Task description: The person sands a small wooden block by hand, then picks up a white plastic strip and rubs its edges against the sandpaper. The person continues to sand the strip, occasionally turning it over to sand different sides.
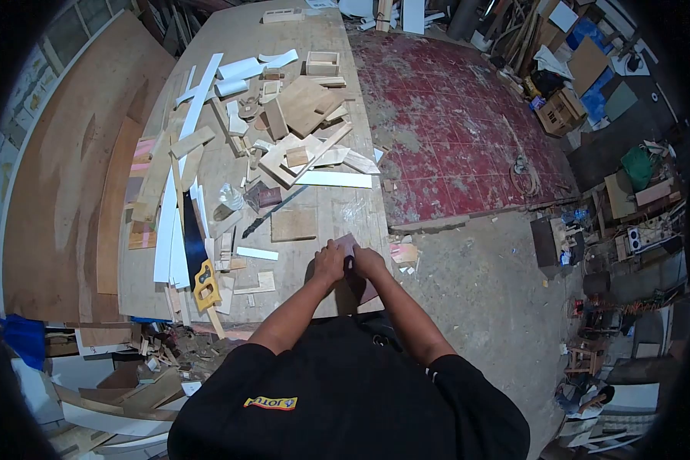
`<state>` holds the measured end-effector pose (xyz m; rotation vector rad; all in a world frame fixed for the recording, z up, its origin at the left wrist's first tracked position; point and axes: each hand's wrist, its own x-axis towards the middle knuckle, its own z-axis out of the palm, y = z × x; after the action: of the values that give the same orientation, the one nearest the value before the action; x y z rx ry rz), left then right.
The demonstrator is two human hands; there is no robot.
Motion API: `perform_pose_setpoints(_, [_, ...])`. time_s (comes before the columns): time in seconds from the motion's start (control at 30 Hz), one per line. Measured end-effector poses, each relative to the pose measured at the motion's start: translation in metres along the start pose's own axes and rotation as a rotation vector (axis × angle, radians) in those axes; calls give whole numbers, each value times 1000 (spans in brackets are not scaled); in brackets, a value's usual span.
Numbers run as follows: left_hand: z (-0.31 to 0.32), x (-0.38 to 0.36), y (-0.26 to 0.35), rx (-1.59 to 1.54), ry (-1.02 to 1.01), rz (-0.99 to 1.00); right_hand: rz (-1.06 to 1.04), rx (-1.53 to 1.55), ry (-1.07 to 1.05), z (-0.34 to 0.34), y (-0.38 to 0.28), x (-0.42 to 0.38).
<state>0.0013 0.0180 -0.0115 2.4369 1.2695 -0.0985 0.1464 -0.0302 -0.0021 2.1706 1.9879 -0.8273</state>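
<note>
On the near right part of the wooden table [291, 296], both hands are at a brownish-purple sheet [345, 244] that looks like sandpaper. My left hand [330, 261] rests on its left side with the fingers curled. Across from it, my right hand [370, 263] grips the sheet's right side, fingers bent round the edge. A small dark object lies between the hands, too small to identify. Just beyond is a square wooden board [294, 225], lying flat. A dark narrow strip [274, 211] lies slantwise to its upper left.
A handsaw with a yellow handle [206, 285] lies at the left near edge. Wood offcuts and white strips [337, 179] pile up mid-table, with an open wooden box [322, 62] farther back. A plastic bottle [228, 198] stands left. Red tiled floor [452, 138] lies right.
</note>
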Motion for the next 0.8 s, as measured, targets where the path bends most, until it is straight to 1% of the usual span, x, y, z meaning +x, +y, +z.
perform_pose_setpoints(0.07, [-2, -3, 3, -15, -1, -5, 113, 119, 192, -3, -13, -4])
perform_pose_setpoints(0.2, [-8, -3, 3, -52, 3, -13, 127, 189, 260, 21, -10, -11])
perform_pose_setpoints(0.27, [-9, -3, 4, -40, -5, -13, 56, 222, 324, 30, -7, -18])
perform_pose_setpoints(0.3, [-9, -3, 4, -25, -9, -12, 55, 224, 321, 22, -11, -23])
perform_pose_setpoints(0.37, [3, 2, -1, -14, 3, -16, 103, 85, 108, -8, -21, -36])
perform_pose_setpoints(0.4, [8, 4, -1, -2, 17, -17, 108, 86, 110, -7, -18, -32])
perform_pose_setpoints(0.47, [9, 4, 1, -6, 26, -15, 116, -10, -97, 0, -11, -19])
perform_pose_setpoints(0.5, [6, 3, 2, -9, 36, -19, 118, -6, -88, -6, -12, -18])
perform_pose_setpoints(0.53, [3, 4, 2, -2, 39, -12, 99, -48, -149, -13, -14, -16])
perform_pose_setpoints(0.57, [1, 4, 4, 9, 2, -20, 80, -90, -211, -18, -15, -16])
perform_pose_setpoints(0.6, [2, 5, 3, 21, -34, -31, 82, -84, -204, -17, -12, -11])
perform_pose_setpoints(0.67, [2, 6, 0, 33, -35, -23, 36, -67, -110, -15, -6, 0])
perform_pose_setpoints(0.7, [0, 3, 2, 33, -45, -15, 36, -66, -112, -18, -10, 0])
perform_pose_setpoints(0.77, [-5, -1, 5, 17, -71, -12, 131, 64, 207, -21, -17, -5])
perform_pose_setpoints(0.8, [-11, -1, 6, 5, -84, -13, 75, 41, 244, -7, -9, 0])
